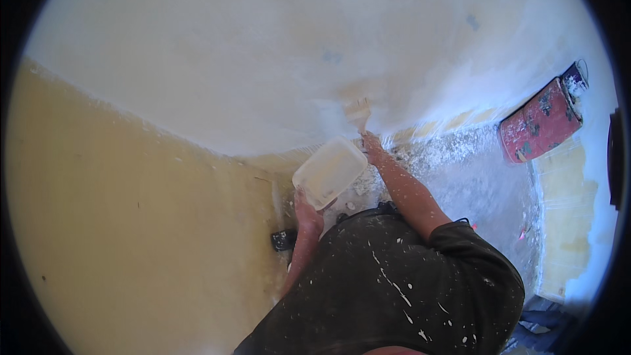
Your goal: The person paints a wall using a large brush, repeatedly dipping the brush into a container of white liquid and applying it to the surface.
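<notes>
My left hand [309, 214] holds a white plastic tub [329, 171] by its lower left rim; light paint coats its inside. In my right hand [371, 147] is the handle of a wide paintbrush [358, 111]. The bristles touch or are very close to the wall [276, 59], which bears whitish paint with thin, yellowish patches around the brush. Tub and right hand are close together, with the brush beyond the tub's far corner. Paint specks cover my forearms and dark shirt.
A yellow wall [148, 212] meets the whitish one at the left. A paint-marked red drum [542, 123] stands on the spattered floor [473, 182] at right, with a dark bucket [575, 80] beyond it. A dark container [284, 240] is beside my left forearm. Blue cloth-like material is at lower right.
</notes>
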The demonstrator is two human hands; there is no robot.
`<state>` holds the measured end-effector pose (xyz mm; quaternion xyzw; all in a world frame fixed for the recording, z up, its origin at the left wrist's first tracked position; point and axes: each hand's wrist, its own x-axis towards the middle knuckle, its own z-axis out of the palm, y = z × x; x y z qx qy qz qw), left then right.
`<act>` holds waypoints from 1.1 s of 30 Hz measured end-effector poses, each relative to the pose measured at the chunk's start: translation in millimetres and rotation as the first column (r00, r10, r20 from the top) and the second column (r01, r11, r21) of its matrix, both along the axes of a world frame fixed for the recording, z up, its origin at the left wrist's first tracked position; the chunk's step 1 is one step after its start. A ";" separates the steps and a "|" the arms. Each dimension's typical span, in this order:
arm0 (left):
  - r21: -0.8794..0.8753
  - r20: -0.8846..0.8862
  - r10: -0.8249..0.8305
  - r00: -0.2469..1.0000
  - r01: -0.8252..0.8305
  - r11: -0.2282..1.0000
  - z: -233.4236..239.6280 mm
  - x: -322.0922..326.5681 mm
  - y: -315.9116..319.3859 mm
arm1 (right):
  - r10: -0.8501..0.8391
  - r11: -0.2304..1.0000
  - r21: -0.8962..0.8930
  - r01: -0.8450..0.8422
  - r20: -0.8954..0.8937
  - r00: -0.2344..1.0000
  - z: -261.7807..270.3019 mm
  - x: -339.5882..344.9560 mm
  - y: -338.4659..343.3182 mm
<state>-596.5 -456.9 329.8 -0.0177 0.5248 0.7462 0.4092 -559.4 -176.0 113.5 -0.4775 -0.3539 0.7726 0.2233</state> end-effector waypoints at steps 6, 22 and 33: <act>0.021 -0.017 0.043 0.999 -0.043 0.999 11.6 8.9 18.2 | 0.155 0.254 0.839 -0.481 0.455 0.877 -68.9 -6.1 10.9; 0.011 0.049 0.144 0.988 -0.145 0.989 17.6 10.2 37.7 | 0.240 0.962 0.257 -0.095 -0.622 0.745 447.0 58.0 -5.0; 0.004 -0.006 0.020 1.000 -0.020 1.000 16.4 -10.7 59.6 | -0.044 0.971 0.163 0.175 -0.596 0.802 248.7 31.8 48.6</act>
